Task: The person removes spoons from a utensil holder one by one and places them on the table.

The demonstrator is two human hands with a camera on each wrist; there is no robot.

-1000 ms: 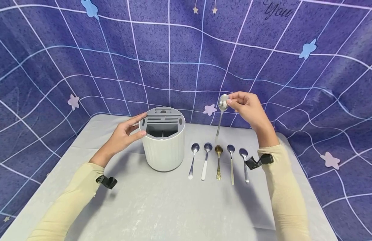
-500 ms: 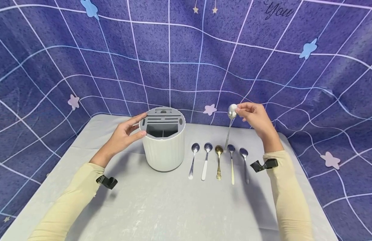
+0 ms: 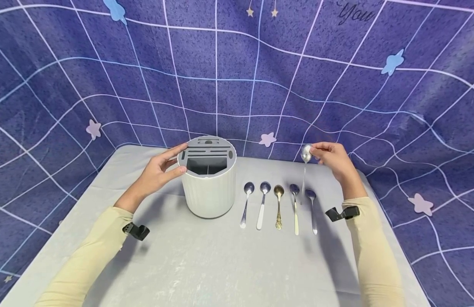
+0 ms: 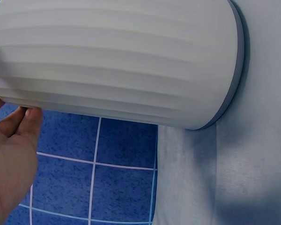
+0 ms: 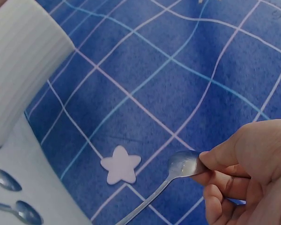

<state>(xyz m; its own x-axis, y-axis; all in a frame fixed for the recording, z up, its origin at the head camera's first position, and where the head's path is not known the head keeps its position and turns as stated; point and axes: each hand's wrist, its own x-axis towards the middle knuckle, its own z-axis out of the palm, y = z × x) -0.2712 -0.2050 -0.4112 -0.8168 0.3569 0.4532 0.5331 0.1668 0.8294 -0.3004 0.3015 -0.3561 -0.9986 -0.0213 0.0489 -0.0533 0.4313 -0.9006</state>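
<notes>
My right hand [image 3: 332, 158] pinches a metal spoon [image 3: 306, 153] by the edge of its bowl, between thumb and fingers. The spoon's handle hangs down above the row of spoons. In the right wrist view the same spoon [image 5: 182, 164] slants to the lower left. My left hand [image 3: 156, 172] touches the left side of a white ribbed utensil holder [image 3: 207, 198] near its rim, thumb at the front and fingers fairly straight toward the back. In the left wrist view, fingertips [image 4: 33, 117] touch the holder's wall [image 4: 117, 61]; part of that hand is out of frame.
Several spoons lie in a row right of the holder, bowls away from me: a white-handled spoon [image 3: 261, 213], a gold spoon [image 3: 278, 209] and a dark silver spoon [image 3: 313, 213] among them. The holder's grey lid [image 3: 210, 152] has slots and an open divided compartment. Behind hangs a purple grid cloth [image 3: 237, 55].
My right hand has moved to the right and lower with the spoon, whose handle now hangs over the right end of the row. The left hand and holder have stayed put.
</notes>
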